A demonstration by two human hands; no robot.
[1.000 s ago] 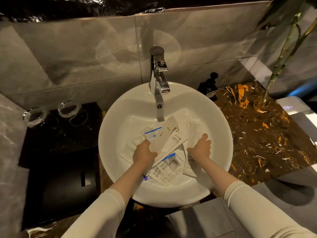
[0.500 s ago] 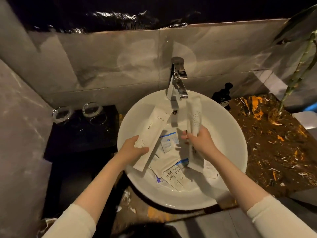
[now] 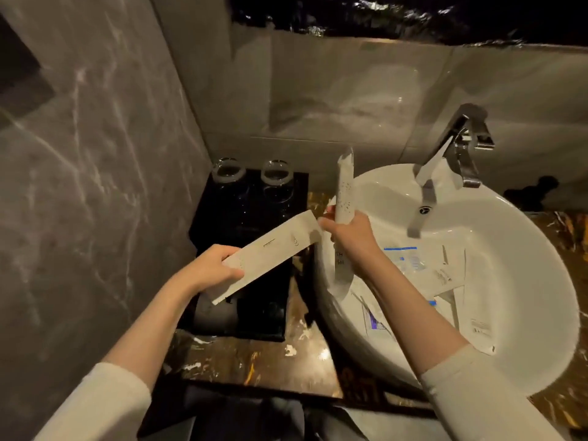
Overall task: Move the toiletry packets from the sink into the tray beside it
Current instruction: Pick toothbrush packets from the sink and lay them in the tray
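2 hands up, each with a packet! Left hand (image 3: 211, 268) grips a long flat white paper packet (image 3: 270, 253) tilted above the glossy black tray (image 3: 254, 218), centre-left of frame. Right hand (image 3: 348, 237) clutches a slim white dotted packet (image 3: 345, 190) upright over the round white ceramic sink's (image 3: 525, 281) left rim. More loose white packets (image 3: 445, 275) lie inside the sink, lower right.

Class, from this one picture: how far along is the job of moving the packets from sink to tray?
Done: no packet visibly lies in the black tray yet. In hand: the left hand grips a long packet over the tray; the right hand grips another packet upright at the sink rim. Left: a pile of packets remains in the sink.
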